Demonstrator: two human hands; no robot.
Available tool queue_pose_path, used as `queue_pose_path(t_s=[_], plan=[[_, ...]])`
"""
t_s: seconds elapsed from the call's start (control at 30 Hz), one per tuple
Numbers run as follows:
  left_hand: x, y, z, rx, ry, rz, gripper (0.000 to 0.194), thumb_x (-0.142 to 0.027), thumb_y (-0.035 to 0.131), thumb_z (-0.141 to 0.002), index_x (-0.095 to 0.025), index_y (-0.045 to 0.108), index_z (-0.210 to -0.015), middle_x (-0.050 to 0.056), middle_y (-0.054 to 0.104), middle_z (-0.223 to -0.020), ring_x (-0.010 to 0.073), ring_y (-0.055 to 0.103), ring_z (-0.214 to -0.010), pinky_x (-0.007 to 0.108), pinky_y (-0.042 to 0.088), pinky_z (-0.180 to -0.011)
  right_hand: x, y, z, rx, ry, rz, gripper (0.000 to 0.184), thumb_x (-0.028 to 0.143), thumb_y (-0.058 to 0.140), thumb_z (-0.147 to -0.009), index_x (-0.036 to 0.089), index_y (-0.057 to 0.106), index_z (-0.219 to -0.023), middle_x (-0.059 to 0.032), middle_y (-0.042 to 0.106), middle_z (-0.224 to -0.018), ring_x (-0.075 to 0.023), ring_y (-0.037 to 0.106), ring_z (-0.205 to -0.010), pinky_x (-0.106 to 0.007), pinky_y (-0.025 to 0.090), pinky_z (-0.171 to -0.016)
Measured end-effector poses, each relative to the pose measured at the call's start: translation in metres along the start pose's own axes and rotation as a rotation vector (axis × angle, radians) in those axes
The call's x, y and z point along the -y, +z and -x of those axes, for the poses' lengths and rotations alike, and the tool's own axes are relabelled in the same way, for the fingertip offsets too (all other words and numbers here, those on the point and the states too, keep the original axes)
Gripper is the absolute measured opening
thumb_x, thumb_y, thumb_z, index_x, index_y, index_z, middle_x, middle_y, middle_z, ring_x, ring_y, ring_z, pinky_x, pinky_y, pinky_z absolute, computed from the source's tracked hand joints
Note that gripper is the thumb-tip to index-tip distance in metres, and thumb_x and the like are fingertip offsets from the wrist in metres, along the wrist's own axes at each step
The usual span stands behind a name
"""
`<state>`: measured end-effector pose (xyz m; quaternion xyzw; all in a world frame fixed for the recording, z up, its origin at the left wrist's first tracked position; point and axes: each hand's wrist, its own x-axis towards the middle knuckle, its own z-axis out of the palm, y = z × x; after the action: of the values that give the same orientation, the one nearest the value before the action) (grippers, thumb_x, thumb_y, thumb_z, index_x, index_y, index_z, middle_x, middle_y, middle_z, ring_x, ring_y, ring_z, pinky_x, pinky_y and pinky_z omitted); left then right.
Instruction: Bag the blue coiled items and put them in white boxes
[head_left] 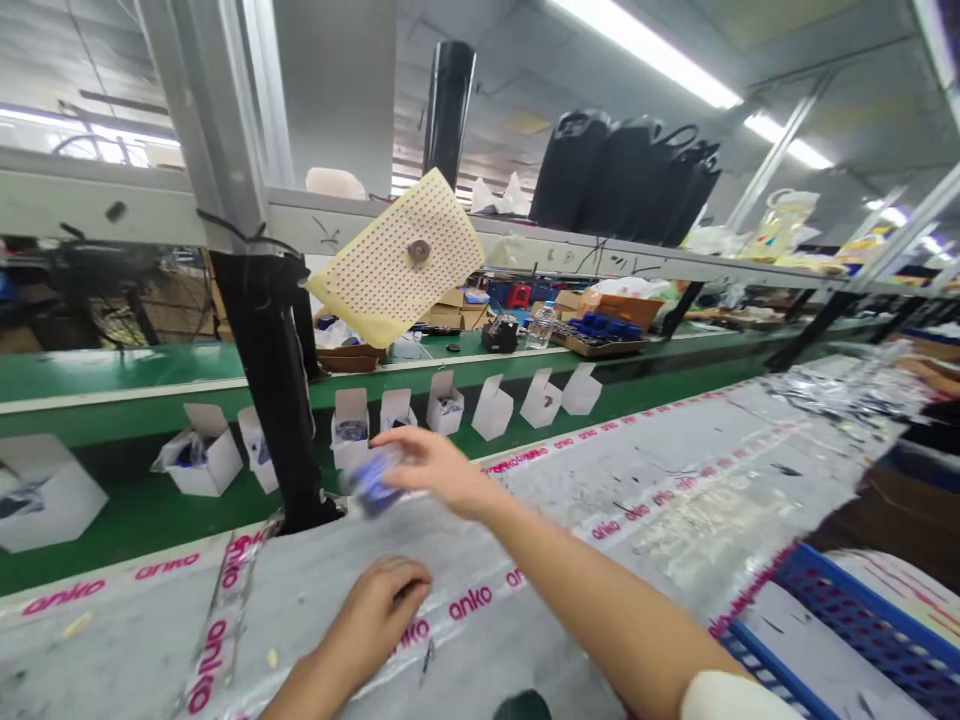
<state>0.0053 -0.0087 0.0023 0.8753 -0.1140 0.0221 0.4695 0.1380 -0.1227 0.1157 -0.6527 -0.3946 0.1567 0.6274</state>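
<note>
My right hand (439, 470) reaches across the work surface, its fingers closed on a small blue-purple item (375, 480). Motion blurs that item, so its kind is unclear. It is close in front of an open white box (350, 425) that has something dark and blue inside. My left hand (381, 605) rests nearer to me on the covered tabletop, its fingers loosely curled and the thumb apart. Nothing shows in it. Beyond the hands, several open white boxes stand in a row on the green conveyor belt (300, 380), some with bagged bluish contents, such as the box (206, 465) at left.
A black post (274, 400) rises at the table's far edge. A yellow dotted card (409, 260) hangs from the shelf rail. Blue baskets (862, 620) are at lower right. Silvery packets (840, 390) lie at far right, near another person's arm. A plastic bottle (541, 325) stands behind.
</note>
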Motion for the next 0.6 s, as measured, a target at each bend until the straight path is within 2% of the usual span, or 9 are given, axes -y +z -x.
queue_pose_path(t_s=[0.07,0.13,0.2,0.27,0.37,0.47,0.6], plan=[[0.0,0.0,-0.003,0.015,-0.017,0.013,0.034,-0.039,0.044,-0.1,-0.019,0.071,-0.1,0.008,0.072,-0.099,0.0281,0.065,-0.098,0.041,0.046,-0.091,-0.008,-0.075,0.009,-0.245,0.126,-0.05,0.033,0.037,0.078,-0.081,0.024,0.077,-0.111,-0.0124,0.078,-0.106,-0.028,0.078,-0.091,-0.042,0.066,-0.075],[0.002,0.0,-0.004,0.017,-0.031,0.017,0.035,-0.042,0.044,-0.101,-0.02,0.071,-0.1,0.007,0.071,-0.1,0.0274,0.064,-0.098,0.04,0.046,-0.091,-0.021,-0.14,0.015,-0.498,0.161,0.006,0.028,0.035,0.071,-0.085,0.016,0.075,-0.106,-0.0185,0.077,-0.107,-0.0259,0.078,-0.084,-0.039,0.064,-0.07],[0.006,0.0,-0.004,0.016,-0.043,0.028,0.036,-0.045,0.045,-0.103,-0.022,0.071,-0.1,0.006,0.071,-0.1,0.0266,0.064,-0.098,0.039,0.046,-0.091,-0.033,-0.189,0.017,-0.689,0.16,0.114,0.029,0.033,0.066,-0.089,0.011,0.073,-0.108,-0.0217,0.076,-0.104,-0.022,0.076,-0.078,-0.034,0.06,-0.066],[0.009,0.0,-0.004,0.016,-0.05,0.043,0.036,-0.049,0.047,-0.103,-0.023,0.072,-0.1,0.006,0.071,-0.1,0.0264,0.064,-0.098,0.038,0.046,-0.091,-0.042,-0.22,0.012,-0.792,0.151,0.229,0.032,0.029,0.066,-0.088,0.008,0.072,-0.112,-0.0223,0.075,-0.105,-0.0208,0.074,-0.079,-0.032,0.058,-0.068],[0.015,0.001,-0.004,0.024,-0.051,0.055,0.041,-0.057,0.047,-0.104,-0.025,0.072,-0.102,0.006,0.071,-0.102,0.0264,0.064,-0.1,0.036,0.047,-0.092,-0.05,-0.236,-0.009,-0.805,0.107,0.395,0.037,0.023,0.069,-0.085,0.01,0.073,-0.119,-0.0198,0.074,-0.118,-0.023,0.072,-0.097,-0.035,0.057,-0.086],[0.024,0.001,-0.004,0.046,-0.025,0.035,0.041,-0.059,0.046,-0.107,-0.027,0.072,-0.105,0.005,0.07,-0.104,0.0251,0.064,-0.102,0.034,0.047,-0.093,-0.06,-0.231,-0.035,-0.72,0.057,0.547,0.037,0.02,0.069,-0.083,0.016,0.076,-0.119,-0.0138,0.074,-0.124,-0.0246,0.069,-0.111,-0.039,0.053,-0.103],[0.036,0.0,-0.003,0.072,0.011,0.019,0.037,-0.056,0.046,-0.11,-0.028,0.07,-0.109,0.004,0.07,-0.106,0.0238,0.064,-0.103,0.032,0.047,-0.095,-0.077,-0.222,-0.057,-0.578,0.054,0.719,0.028,0.013,0.073,-0.073,0.021,0.081,-0.098,-0.01,0.078,-0.115,-0.0311,0.068,-0.116,-0.047,0.049,-0.112]])
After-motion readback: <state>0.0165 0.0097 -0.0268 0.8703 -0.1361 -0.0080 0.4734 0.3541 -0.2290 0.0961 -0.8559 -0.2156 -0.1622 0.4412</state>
